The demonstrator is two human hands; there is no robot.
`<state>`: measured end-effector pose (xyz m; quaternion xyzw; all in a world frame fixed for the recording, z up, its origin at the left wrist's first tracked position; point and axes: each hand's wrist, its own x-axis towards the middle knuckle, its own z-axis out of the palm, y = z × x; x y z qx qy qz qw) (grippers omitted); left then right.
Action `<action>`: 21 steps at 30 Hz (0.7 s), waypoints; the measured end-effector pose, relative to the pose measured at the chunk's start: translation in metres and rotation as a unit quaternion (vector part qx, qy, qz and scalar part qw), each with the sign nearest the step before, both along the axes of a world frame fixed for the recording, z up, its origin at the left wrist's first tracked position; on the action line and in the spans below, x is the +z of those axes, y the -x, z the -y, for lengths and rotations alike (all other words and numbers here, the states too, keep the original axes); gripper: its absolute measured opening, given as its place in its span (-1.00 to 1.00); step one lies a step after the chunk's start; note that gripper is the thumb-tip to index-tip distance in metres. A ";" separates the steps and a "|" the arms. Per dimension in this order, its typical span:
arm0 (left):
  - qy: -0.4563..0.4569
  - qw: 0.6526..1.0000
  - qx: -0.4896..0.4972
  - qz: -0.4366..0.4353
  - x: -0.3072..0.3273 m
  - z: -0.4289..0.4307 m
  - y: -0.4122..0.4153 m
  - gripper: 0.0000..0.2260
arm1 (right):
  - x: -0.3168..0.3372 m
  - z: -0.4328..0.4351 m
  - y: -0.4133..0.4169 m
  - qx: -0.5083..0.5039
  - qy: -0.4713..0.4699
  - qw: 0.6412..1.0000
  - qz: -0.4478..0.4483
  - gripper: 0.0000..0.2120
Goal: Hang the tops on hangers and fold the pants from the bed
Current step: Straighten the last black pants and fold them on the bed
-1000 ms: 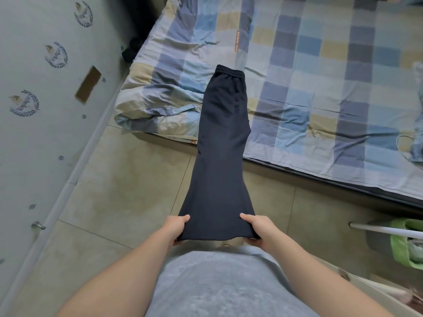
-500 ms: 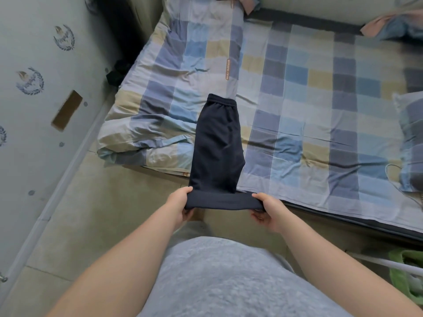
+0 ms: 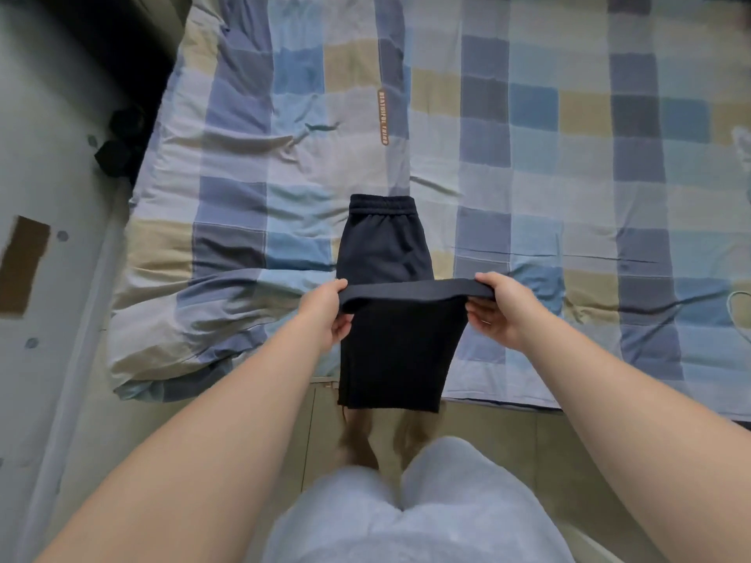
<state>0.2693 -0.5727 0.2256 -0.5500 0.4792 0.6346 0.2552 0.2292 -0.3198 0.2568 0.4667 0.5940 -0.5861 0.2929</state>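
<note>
The dark pants hang over the bed's near edge, with quilt spread wide on either side. The left hand and right hand are apart, and each pinches what seems to be the hem.

Both hands — forward, pinching

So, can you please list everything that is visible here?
bedcover: one, checked blue, beige, grey, across the top
pants: one, dark navy, on the bedcover, over its near edge, hem lifted
label: one, orange-brown, on the bedcover
dark object: one, black, left of bedcover, unclear
floor: one, beige tiles, bottom
wall: one, pale grey, left
worn trousers: one, light grey, bottom centre
left hand: one, holds hem's left corner
right hand: one, holds hem's right corner
</note>
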 end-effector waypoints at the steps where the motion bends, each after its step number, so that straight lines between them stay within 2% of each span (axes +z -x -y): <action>1: 0.000 1.000 0.000 -0.004 -0.009 0.003 0.019 -0.74 | -0.010 0.004 0.018 0.003 -0.001 1.000 -0.002 -0.88; 7: 0.040 0.999 -0.018 -0.028 -0.070 0.015 0.135 -0.93 | -0.087 0.021 0.130 0.013 0.011 1.000 -0.012 -0.88; 9: 0.064 0.996 -0.027 -0.050 -0.094 0.015 0.170 -0.94 | -0.117 0.025 0.165 0.019 0.022 0.999 -0.026 -0.88; 12: 0.080 0.994 -0.037 -0.060 -0.126 0.013 0.204 -0.86 | -0.156 0.029 0.200 0.031 0.037 0.998 -0.032 -0.86; 14: 0.052 0.995 -0.051 -0.070 -0.142 0.009 0.214 -0.78 | -0.179 0.030 0.210 0.047 0.067 0.996 -0.029 -0.82; 18: 0.006 0.993 -0.085 -0.077 -0.176 0.000 0.195 -0.54 | -0.220 0.022 0.195 0.026 0.158 0.987 -0.005 -0.49; 21: -0.003 0.994 -0.085 -0.075 -0.188 -0.003 0.163 -0.53 | -0.235 0.015 0.163 0.014 0.214 0.977 0.014 -0.40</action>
